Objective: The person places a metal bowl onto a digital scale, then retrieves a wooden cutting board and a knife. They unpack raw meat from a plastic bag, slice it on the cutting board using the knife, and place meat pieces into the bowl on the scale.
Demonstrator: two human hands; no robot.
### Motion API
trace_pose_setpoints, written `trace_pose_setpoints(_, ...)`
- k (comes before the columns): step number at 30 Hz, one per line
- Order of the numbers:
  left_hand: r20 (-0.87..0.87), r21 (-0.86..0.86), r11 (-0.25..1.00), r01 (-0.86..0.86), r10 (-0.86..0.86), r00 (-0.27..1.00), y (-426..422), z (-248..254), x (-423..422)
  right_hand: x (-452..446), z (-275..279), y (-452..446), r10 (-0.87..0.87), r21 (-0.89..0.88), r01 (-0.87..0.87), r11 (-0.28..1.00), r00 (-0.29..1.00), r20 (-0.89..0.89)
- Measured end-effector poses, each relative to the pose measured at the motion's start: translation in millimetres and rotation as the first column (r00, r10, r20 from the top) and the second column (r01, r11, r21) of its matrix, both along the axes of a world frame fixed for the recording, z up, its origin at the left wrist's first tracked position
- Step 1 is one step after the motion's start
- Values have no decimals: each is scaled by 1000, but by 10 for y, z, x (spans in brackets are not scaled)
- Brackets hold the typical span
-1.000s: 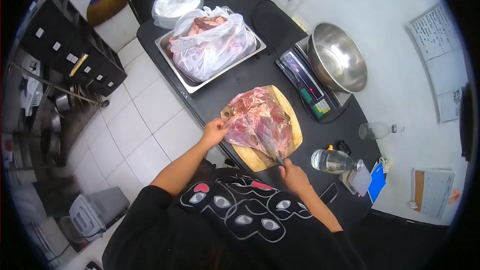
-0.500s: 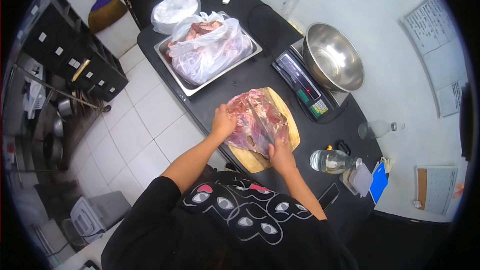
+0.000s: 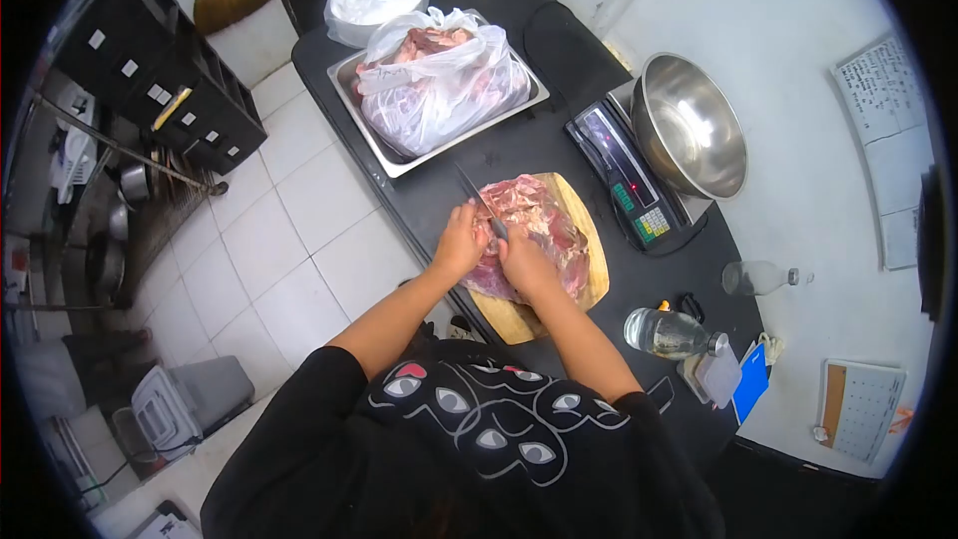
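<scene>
A large slab of raw meat (image 3: pixel 544 230) lies spread over a wooden cutting board (image 3: pixel 596 284). My right hand (image 3: pixel 526 263) is closed round the handle of a knife (image 3: pixel 479 196), whose blade points away from me and to the left, across the meat's left edge. At that same edge my left hand (image 3: pixel 461 243) pinches the meat, its fingers close beside the blade. The two hands are a short gap apart. Part of the meat is hidden beneath them.
Beyond the board, a metal tray (image 3: pixel 399 168) holds a plastic bag of meat (image 3: pixel 439 90), with another white bag (image 3: pixel 374 2) behind it. To the right stand a digital scale (image 3: pixel 624 180), a steel bowl (image 3: pixel 691 125), a glass jar (image 3: pixel 667 332) and a bottle (image 3: pixel 755 277).
My right hand has moved left and away from me with the knife, from the meat's near right part to its left edge. My left hand stays at the left edge, slightly nearer me.
</scene>
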State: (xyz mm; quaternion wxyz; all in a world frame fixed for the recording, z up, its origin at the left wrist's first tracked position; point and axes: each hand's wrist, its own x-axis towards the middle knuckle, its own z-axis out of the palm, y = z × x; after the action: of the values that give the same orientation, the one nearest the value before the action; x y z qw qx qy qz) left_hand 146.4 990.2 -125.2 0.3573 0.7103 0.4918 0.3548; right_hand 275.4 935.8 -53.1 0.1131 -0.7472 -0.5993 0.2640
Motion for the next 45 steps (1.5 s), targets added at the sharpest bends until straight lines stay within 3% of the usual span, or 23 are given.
trace_pose_setpoints(3,-51,-99,995,2,-7,999,1,-13,-20,-17,72,-179,-1,-43,5,999,996,90)
trace_pose_setpoints(7,2,-87,996,-30,30,1000,1,-124,-29,355,-105,-1007,16,-76,-7,997,993,116)
trace_pose_setpoints(9,117,-116,993,-35,49,992,-10,-150,-54,429,215,-1356,-7,-251,50,967,986,167)
trace_pose_setpoints(12,86,-80,996,27,-20,996,-16,-93,-147,547,538,-1628,53,-408,37,912,977,208)
trace_pose_setpoints(15,-14,-196,980,-36,33,999,23,50,-80,578,661,-1678,46,-386,35,922,979,201)
trace_pose_setpoints(18,-202,-296,948,-112,53,978,15,373,40,424,621,-1454,-28,-150,52,987,987,159)
trace_pose_setpoints(21,-111,-267,958,-105,78,991,98,52,21,420,114,-1136,62,100,-75,992,990,130)
trace_pose_setpoints(27,177,-444,893,-79,174,969,-36,-290,-206,466,77,-921,-14,-46,22,999,985,171)
trace_pose_setpoints(30,204,-467,876,-117,235,950,-70,-321,-230,358,98,-984,18,13,-20,1000,994,112)
trace_pose_setpoints(33,155,-459,882,-101,192,969,-88,-226,-241,334,26,-931,43,-36,-39,999,992,117)
trace_pose_setpoints(36,45,-216,975,-42,53,998,-101,-231,-265,303,-52,-783,87,-31,-84,996,989,120)
trace_pose_setpoints(42,287,-214,977,20,43,957,-158,-218,-243,0,-151,-155,151,25,-153,988,986,71)
trace_pose_setpoints(45,178,-201,979,24,12,984,-146,-165,-304,7,6,-287,124,-56,-120,991,988,92)
